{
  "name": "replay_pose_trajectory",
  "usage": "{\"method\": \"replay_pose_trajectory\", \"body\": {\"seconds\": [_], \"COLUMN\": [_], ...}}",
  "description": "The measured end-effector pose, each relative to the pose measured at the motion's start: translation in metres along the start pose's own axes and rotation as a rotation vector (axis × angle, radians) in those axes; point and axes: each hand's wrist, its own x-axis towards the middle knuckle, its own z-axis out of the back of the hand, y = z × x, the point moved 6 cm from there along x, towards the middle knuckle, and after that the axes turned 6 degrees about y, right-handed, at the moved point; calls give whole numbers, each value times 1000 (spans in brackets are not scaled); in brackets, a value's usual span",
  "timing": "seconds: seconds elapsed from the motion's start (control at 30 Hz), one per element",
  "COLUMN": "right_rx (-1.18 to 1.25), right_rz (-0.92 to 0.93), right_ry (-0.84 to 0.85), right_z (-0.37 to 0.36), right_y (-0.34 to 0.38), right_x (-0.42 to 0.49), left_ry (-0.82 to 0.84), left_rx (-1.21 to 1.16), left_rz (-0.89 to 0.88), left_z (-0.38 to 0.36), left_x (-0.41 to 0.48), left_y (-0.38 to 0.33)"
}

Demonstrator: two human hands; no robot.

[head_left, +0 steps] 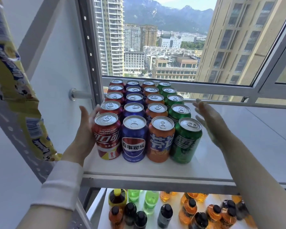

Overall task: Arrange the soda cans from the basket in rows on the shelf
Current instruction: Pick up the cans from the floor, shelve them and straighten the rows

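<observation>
Head view: twenty aluminium soda cans (133, 146) stand in red, blue, orange and green files on the white metal shelf (238, 146). Left hand (84, 129) lies flat against the reds. Right hand (210, 123), fingers straight, hovers beside the greens. Squaring up, I'd say; next comes an even inward squeeze.

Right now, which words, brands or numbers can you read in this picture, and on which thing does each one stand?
"FIFA WORLD CUP": front red can.
"可口可": same can, rest turned away.
"百事可乐": front blue can.
"芬": front orange can, next character cut off.
"雪", likely: front green can.
Unreadable: small print under the blue can's logo; blurred blue lettering on the yellow packet.
</observation>
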Motion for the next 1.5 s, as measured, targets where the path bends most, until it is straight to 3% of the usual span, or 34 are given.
{"method": "replay_pose_trajectory", "body": {"seconds": [0.17,0.33,0.77,1.0,1.27,1.4,1.5], "right_rx": [-391,-571,-350,-292,-323,-550,-617], "right_rz": [21,2,-36,-23,-27,173,348], "right_ry": [61,63,298,189,175,-27,46], "right_z": [4,-5,-2,0,-1,0,-37], "right_y": [30,35,31,20,22,57,94], "right_x": [15,26,32,31,25,8,-15], "left_ry": [-111,-119,-102,-67,-82,-192,-252], "left_rx": [-10,7,27,90,121,241,373], "left_rz": [-28,-16,12,-10,-10,-103,-175], "left_z": [8,3,-1,-5,-8,3,6], "left_x": [0,-1,-2,-3,-14,-36,-53], "left_y": [-9,-16,-10,-13,-15,-16,-15]}}
